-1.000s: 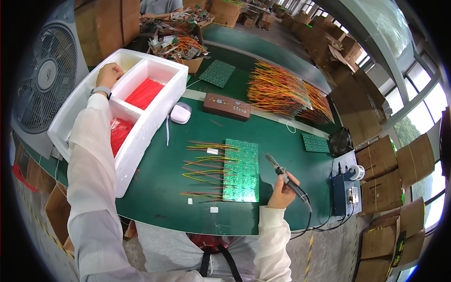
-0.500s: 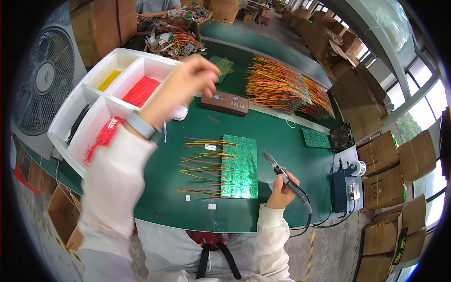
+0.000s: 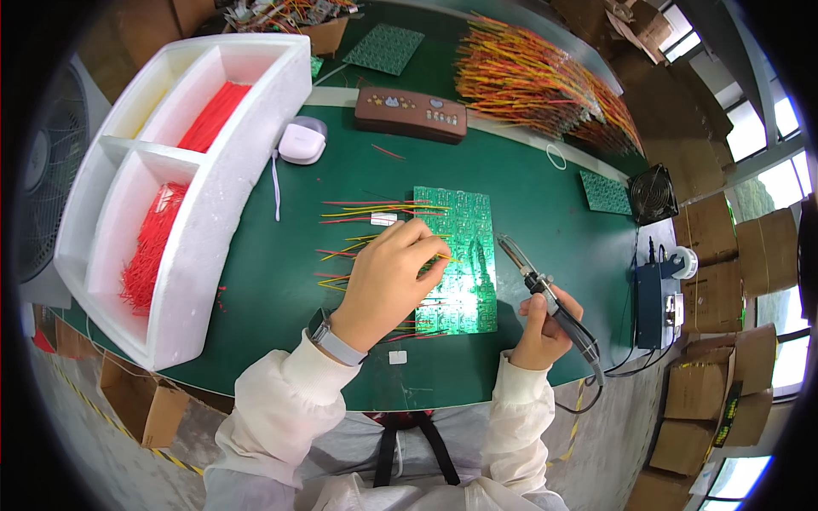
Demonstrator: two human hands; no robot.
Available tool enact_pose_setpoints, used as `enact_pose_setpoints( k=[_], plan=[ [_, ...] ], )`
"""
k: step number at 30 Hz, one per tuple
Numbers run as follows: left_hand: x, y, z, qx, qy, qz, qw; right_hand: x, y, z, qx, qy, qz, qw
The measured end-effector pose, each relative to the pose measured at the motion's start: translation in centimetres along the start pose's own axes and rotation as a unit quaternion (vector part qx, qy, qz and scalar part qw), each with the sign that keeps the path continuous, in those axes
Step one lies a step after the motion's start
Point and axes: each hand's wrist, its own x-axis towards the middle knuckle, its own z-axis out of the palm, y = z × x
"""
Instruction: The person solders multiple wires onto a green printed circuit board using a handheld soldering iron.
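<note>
A green circuit board panel (image 3: 467,217) lies on the green bench top, with red, yellow and dark wires (image 3: 354,209) sticking out from its left edge. My left hand (image 3: 390,271) is closed in a pinch over the board's left side. A yellow wire (image 3: 445,256) pokes out at its fingertips, while the palm covers some of the wires behind it. In my right hand (image 3: 545,334) I grip a soldering iron (image 3: 564,318). Its metal tip points up and left, just off the board's right edge and apart from it.
A white foam box (image 3: 192,183) holds red wires in compartments at left. A brown case (image 3: 411,116), a lilac earbud case (image 3: 302,140) and a large wire bundle (image 3: 528,81) stand beyond the board. At right are a blue soldering station (image 3: 652,302) and a small black fan (image 3: 653,194).
My left hand has come down from above the foam box to the board's left side, its fingers now pinched. My right hand still holds the soldering iron. The whole view has shifted.
</note>
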Motion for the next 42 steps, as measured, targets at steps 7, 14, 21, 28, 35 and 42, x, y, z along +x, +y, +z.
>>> enact_pose_setpoints(
  k=[7, 14, 21, 28, 35, 42],
  plan=[
    [-0.3, -0.7, 1.0, 0.031, -0.001, 0.006, 0.999, -0.5, 0.1, -0.3, -0.016, -0.029, 0.004, 0.999],
    [-0.2, -0.7, 1.2, 0.034, -0.005, -0.012, 0.999, -0.6, 0.2, -0.2, -0.055, -0.017, -0.046, 0.997],
    [0.1, -0.5, 1.4, 0.048, -0.021, -0.037, 0.998, -0.7, -0.2, -0.6, -0.045, -0.062, -0.021, 0.997],
    [0.5, 0.0, 1.1, 0.065, -0.049, -0.048, 0.996, -0.7, -0.1, -0.5, -0.049, -0.07, -0.031, 0.996],
    [0.5, 0.1, 1.2, 0.086, -0.052, -0.041, 0.994, -0.7, -0.1, -0.6, -0.048, -0.078, -0.028, 0.995],
    [0.5, 0.4, 1.2, 0.096, -0.06, -0.043, 0.993, -0.7, -0.2, -0.5, -0.047, -0.075, -0.03, 0.996]
  ],
)
